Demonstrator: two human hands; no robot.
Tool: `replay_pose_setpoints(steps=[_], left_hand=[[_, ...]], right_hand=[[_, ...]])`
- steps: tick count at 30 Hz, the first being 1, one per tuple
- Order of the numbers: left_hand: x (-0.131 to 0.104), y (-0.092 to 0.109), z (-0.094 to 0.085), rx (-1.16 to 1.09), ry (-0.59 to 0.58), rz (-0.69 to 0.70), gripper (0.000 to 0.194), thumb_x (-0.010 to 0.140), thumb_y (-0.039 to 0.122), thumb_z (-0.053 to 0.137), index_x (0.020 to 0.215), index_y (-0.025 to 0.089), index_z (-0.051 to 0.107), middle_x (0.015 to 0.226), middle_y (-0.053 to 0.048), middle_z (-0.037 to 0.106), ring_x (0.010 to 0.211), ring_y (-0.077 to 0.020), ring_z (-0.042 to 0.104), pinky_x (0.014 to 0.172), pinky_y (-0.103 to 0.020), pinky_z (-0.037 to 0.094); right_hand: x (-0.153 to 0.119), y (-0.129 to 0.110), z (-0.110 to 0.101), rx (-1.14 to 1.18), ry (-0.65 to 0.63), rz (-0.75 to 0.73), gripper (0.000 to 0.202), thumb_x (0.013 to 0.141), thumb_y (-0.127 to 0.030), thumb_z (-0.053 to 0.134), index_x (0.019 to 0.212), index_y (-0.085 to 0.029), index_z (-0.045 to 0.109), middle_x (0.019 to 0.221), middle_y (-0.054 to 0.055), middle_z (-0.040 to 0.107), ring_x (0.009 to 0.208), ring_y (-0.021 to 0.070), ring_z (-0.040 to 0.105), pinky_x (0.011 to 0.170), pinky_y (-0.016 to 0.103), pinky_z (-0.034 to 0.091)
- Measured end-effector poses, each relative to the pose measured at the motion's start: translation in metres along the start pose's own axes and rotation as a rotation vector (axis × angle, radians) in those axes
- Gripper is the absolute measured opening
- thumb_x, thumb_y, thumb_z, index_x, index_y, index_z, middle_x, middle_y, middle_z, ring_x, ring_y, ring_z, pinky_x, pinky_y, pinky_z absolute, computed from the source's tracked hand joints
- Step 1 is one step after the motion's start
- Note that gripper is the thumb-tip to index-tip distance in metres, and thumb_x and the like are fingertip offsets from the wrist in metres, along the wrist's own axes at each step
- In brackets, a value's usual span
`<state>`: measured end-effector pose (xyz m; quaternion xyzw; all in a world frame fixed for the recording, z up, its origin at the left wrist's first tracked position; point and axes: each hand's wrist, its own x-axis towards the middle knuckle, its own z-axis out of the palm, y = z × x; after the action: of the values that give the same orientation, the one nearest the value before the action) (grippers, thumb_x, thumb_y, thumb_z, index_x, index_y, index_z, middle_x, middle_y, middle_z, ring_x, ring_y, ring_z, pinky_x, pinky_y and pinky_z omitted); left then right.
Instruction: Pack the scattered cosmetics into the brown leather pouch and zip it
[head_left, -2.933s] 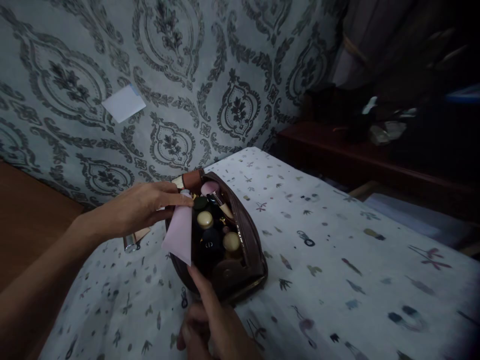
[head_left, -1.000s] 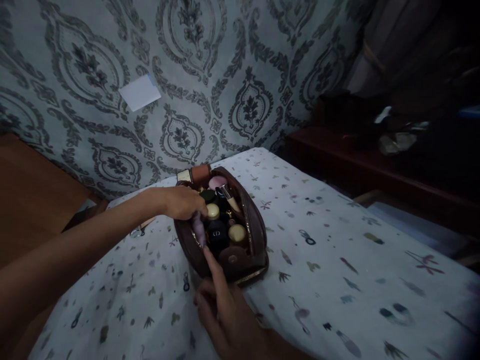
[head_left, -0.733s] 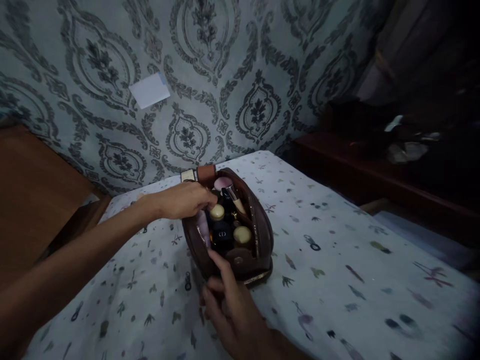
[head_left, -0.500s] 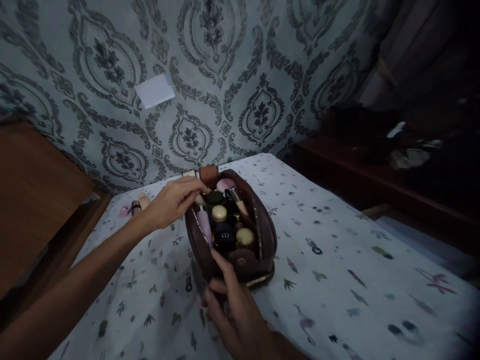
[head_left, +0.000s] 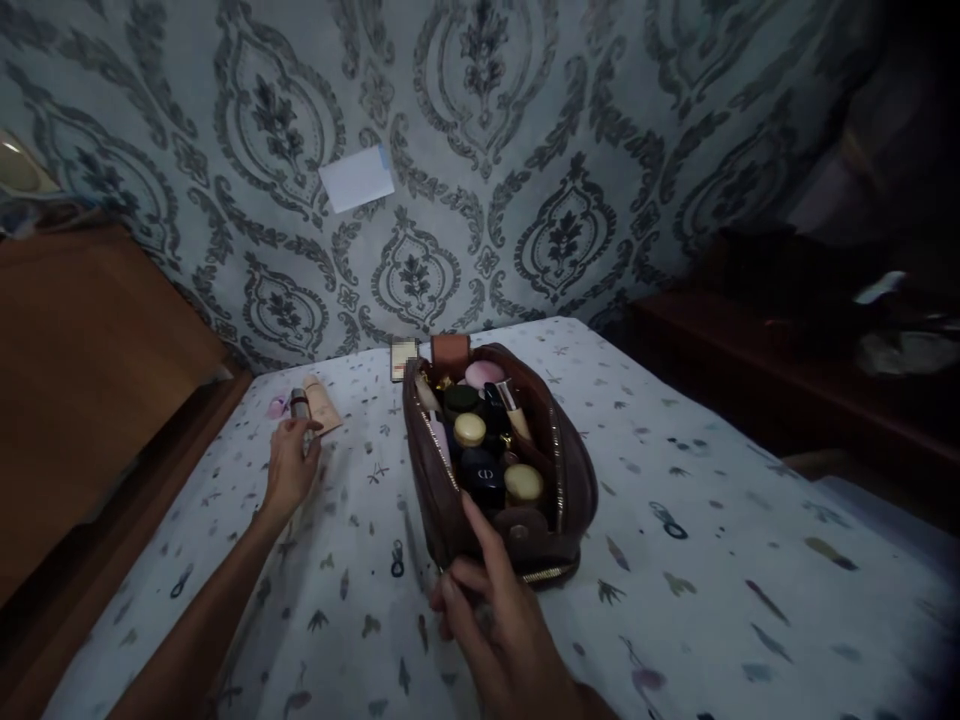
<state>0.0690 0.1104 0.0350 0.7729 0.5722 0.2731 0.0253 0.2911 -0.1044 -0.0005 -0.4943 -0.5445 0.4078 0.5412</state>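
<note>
A dark brown makeup bag [head_left: 577,470] stands unzipped on the table, filled with cosmetics. Inside are a black Dior-marked case [head_left: 482,478], round gold-topped containers [head_left: 523,484], a pink round piece [head_left: 485,375] and a tube with a silver cap [head_left: 514,410]. My right hand [head_left: 499,610] grips the bag's near left corner, index finger laid along the zipped rim. Over at the left, my left hand [head_left: 292,460] is at the near end of a small bottle with a brown band [head_left: 299,402], fingers bent and thumb apart. Beside it lies a beige tube [head_left: 321,405].
A small pink-purple item [head_left: 278,404] lies left of the bottle. Behind the bag is a pale card-like object [head_left: 404,358]. Wooden furniture [head_left: 97,370] borders the patterned tablecloth [head_left: 360,620] on the left. A white card [head_left: 357,180] hangs on the wall; dark red furniture stands right.
My left hand has left the bag and moved left to the bottle and beige tube. My right hand stays at the bag's near corner. The view has turned slightly left.
</note>
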Motion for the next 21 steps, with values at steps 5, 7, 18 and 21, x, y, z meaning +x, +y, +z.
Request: replay_pose_setpoints(steps=[5,7,18,21], left_hand=[[-0.009,-0.033,0.004,0.133,0.024,-0.182,0.031,0.093,0.037,0.048,0.117,0.02,0.055,0.111,-0.014,0.055,0.111,-0.0345,0.053,0.095,-0.049,0.046],[-0.008,-0.04,0.011,0.168,0.029,-0.258,0.038,0.092,0.04,0.05,0.123,0.018,0.051,0.112,-0.015,0.055,0.112,-0.0348,0.053,0.094,-0.048,0.046],[0.007,-0.058,0.032,0.22,-0.026,-0.366,0.053,0.081,0.033,0.064,0.129,0.019,0.044,0.118,-0.013,0.06,0.114,-0.0315,0.056,0.09,-0.039,0.046],[0.007,-0.058,0.03,0.23,-0.057,-0.356,0.054,0.083,0.035,0.062,0.131,0.02,0.043,0.12,-0.014,0.061,0.115,-0.0318,0.056,0.088,-0.039,0.046]], right_hand=[[-0.003,0.008,0.005,-0.086,0.077,-0.065,0.068,0.104,-0.03,0.035,0.161,-0.019,-0.001,0.072,-0.001,0.06,0.064,0.0144,0.061,0.06,0.022,0.054],[-0.004,0.015,0.006,-0.147,0.093,-0.121,0.067,0.104,-0.026,0.035,0.16,-0.02,-0.001,0.072,-0.001,0.061,0.061,0.013,0.061,0.058,0.02,0.053],[0.004,0.051,0.006,-0.457,-0.016,-0.449,0.045,0.103,-0.022,0.031,0.147,-0.018,0.037,0.06,-0.003,0.061,0.051,0.0102,0.06,0.059,0.016,0.053],[0.005,0.052,0.007,-0.471,-0.039,-0.433,0.044,0.103,-0.021,0.03,0.147,-0.017,0.036,0.063,-0.002,0.064,0.053,0.0101,0.062,0.059,0.015,0.052]])
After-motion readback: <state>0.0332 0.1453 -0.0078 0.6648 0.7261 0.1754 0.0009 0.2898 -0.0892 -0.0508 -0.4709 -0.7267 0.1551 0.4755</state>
